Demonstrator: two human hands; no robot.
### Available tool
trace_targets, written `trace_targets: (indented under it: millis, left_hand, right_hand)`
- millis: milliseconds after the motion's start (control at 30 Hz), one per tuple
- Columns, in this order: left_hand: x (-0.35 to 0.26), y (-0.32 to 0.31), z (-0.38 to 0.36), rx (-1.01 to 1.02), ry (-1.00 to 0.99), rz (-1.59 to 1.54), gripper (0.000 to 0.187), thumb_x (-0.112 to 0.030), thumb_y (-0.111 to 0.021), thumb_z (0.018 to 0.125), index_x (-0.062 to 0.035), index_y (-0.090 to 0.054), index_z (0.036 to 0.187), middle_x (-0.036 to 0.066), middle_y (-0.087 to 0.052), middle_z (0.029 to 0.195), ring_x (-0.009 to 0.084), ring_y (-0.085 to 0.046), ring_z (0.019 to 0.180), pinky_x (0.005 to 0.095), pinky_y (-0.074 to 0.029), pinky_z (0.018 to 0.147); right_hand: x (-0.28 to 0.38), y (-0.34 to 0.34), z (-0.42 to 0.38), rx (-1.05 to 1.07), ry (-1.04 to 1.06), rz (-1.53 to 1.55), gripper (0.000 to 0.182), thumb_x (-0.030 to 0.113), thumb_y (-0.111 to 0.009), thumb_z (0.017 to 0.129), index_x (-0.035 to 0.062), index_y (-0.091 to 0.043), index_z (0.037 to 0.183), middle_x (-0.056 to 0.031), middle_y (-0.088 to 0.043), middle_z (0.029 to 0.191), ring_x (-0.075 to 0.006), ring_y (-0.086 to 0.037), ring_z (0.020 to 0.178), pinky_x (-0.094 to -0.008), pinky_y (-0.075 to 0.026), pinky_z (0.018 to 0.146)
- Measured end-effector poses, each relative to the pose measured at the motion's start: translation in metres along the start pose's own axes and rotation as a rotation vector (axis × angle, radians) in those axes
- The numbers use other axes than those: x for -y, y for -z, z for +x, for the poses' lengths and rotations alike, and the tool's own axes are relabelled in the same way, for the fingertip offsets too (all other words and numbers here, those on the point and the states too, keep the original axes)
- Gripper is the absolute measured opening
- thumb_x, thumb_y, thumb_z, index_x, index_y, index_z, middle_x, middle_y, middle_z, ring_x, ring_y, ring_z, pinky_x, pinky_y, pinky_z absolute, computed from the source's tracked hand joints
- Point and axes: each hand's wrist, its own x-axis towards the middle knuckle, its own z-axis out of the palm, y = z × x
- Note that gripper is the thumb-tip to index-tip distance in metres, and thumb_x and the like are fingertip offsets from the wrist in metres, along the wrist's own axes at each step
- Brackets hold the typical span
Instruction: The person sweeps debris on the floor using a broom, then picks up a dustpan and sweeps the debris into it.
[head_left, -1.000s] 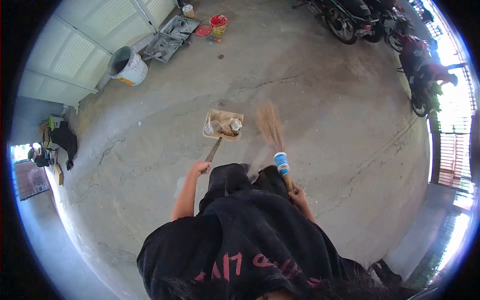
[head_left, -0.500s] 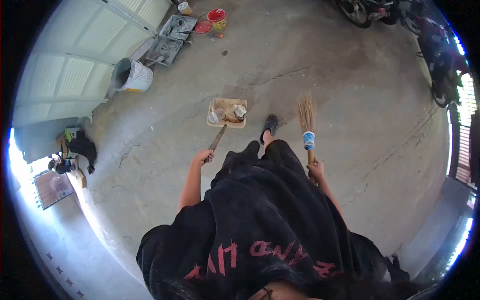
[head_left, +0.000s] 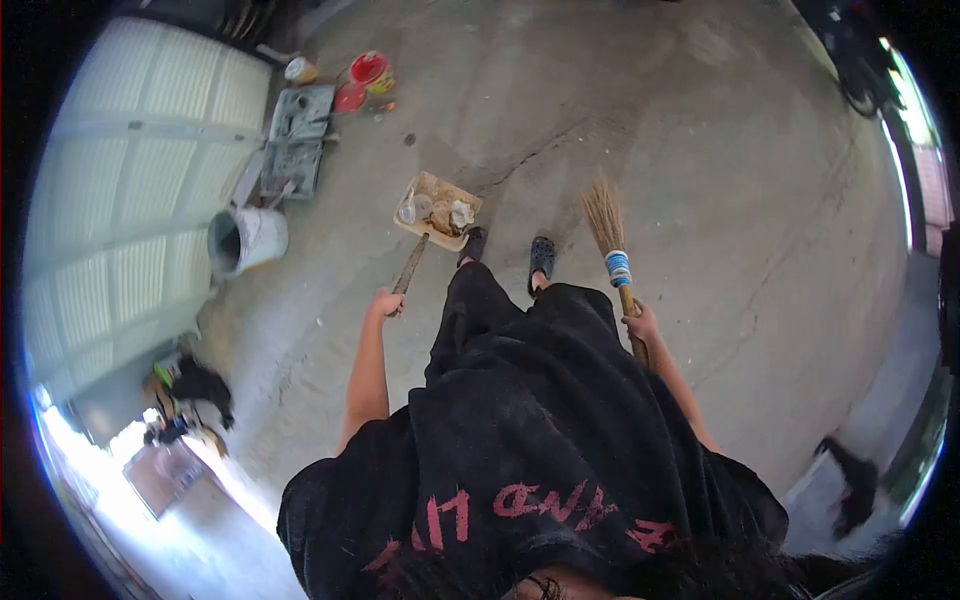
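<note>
My left hand (head_left: 389,303) is wrapped round the stick handle of a dustpan (head_left: 438,208), left of centre in the head view. The pan is pale and dirty, with crumpled white, clear and brown litter in it. On the right, my right hand (head_left: 641,322) grips the wooden handle of a broom (head_left: 606,218). Its stiff straw bristles point away from me, and a blue and white band wraps their base. Both of my feet, in dark clogs (head_left: 542,256), show between the two tools.
Along the left shutter stand a white bucket (head_left: 262,240), grey paint trays (head_left: 291,167) and a red and yellow bucket (head_left: 371,72). A dark bundle (head_left: 203,389) lies at the lower left. Part of a motorcycle (head_left: 850,60) shows at the upper right. Cracks run across the concrete floor.
The view has turned, and the shutter and buckets sit lower and further left. The dustpan is now tilted, and the broom leans left. A second foot has come into view beside the pan.
</note>
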Motion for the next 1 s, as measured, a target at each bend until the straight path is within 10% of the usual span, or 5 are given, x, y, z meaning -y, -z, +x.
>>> trace_targets:
  millis: [233,433,833,867,1000]
  left_hand:
    - [-0.137,0.013,0.082,0.042,-0.245,0.707,0.016,-0.009,-0.056,0.063,0.0066,-0.057,0.06,0.016,-0.057,0.055,0.0209,-0.06,0.052,0.0328,-0.046,0.047]
    - [-0.258,0.02,0.118,0.218,-0.219,0.977,0.017,-0.008,-0.055,0.069,0.0036,-0.054,0.056,0.011,-0.054,0.053,0.0188,-0.054,0.043,0.0317,-0.043,0.039]
    - [-0.414,-0.206,0.121,0.57,-0.324,1.447,0.02,-0.006,-0.048,0.069,0.0016,-0.052,0.052,0.01,-0.052,0.048,0.0199,-0.054,0.042,0.0314,-0.04,0.038]
    - [-0.422,-0.233,0.113,0.581,-0.337,1.491,0.02,-0.006,-0.048,0.069,0.0016,-0.052,0.052,0.01,-0.052,0.048,0.0199,-0.054,0.042,0.0314,-0.04,0.038]
    - [-0.425,-0.307,0.061,0.608,-0.378,1.585,0.021,-0.006,-0.046,0.071,0.0004,-0.049,0.051,0.009,-0.048,0.047,0.019,-0.049,0.038,0.0307,-0.036,0.036]
  right_hand:
    - [0.025,-0.049,-0.076,-0.323,-0.089,-0.004,0.062,0.019,-0.072,0.054,0.0002,-0.05,0.109,-0.0207,-0.061,0.082,-0.0303,-0.061,0.07,-0.0355,-0.049,0.064]
    - [0.016,-0.18,-0.165,-0.195,-0.756,0.176,0.041,0.032,-0.065,0.062,-0.0032,-0.057,0.083,-0.0223,-0.06,0.082,-0.0355,-0.059,0.077,-0.0419,-0.046,0.066]
    - [0.057,-0.411,-0.214,-0.574,-1.413,0.653,0.043,0.034,-0.061,0.065,-0.0072,-0.057,0.076,-0.024,-0.059,0.076,-0.0372,-0.058,0.075,-0.0424,-0.046,0.066]
    - [0.119,-0.305,-0.241,-0.637,-1.398,0.695,0.048,0.034,-0.064,0.061,-0.0107,-0.055,0.074,-0.0236,-0.059,0.068,-0.0351,-0.06,0.067,-0.0403,-0.047,0.061]
    - [0.115,-0.276,-0.26,-0.749,-1.444,1.091,0.048,0.031,-0.07,0.053,-0.01,-0.056,0.072,-0.0192,-0.06,0.063,-0.0279,-0.061,0.057,-0.0366,-0.049,0.053]
